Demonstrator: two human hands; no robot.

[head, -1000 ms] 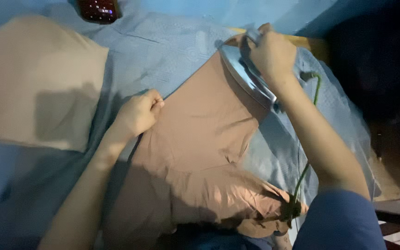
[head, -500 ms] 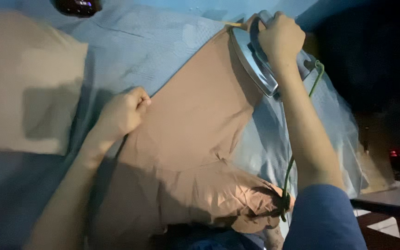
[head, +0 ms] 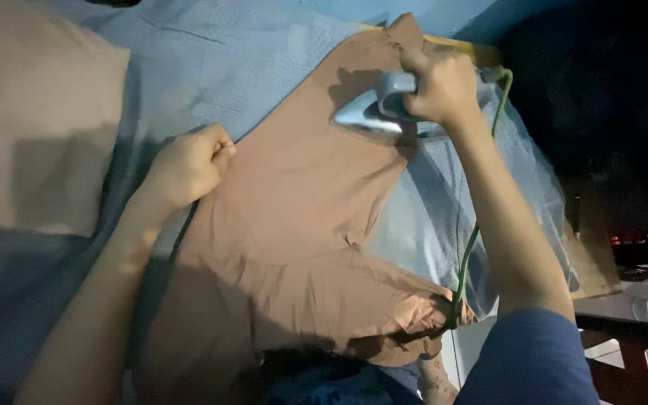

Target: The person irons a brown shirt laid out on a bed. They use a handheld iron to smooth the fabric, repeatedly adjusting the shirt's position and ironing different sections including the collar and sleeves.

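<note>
dim room, dark on the right; the surface [head: 279,60] is padded w/ a pale blue cloth cover, lit from above.

nearest the camera, the bunched lower end of the brown garment [head: 301,247] hangs off the near edge, creased and shadowed. a green cord [head: 468,255] runs up along the right forearm toward the iron. mid-way, the left hand [head: 185,169] is curled shut, its grip pinching the garment's left edge and pressing it flat to the cover. farther off, the right hand [head: 444,86] is wrapped tight round the handle of the iron [head: 373,112], its shiny soleplate tipped up partly, tip pointing left, over the garment's far narrow end.

garment looks thin, soft, limp: prob. slides and wrinkles easily, so best held at an edge or hem and kept taut. iron seems rigid, fairly heavy, likely hot underneath; handle is the only safe hold. garment lies between the two hands, under the iron. folded tan cloth [head: 31,112] sits far left, apart.
</note>
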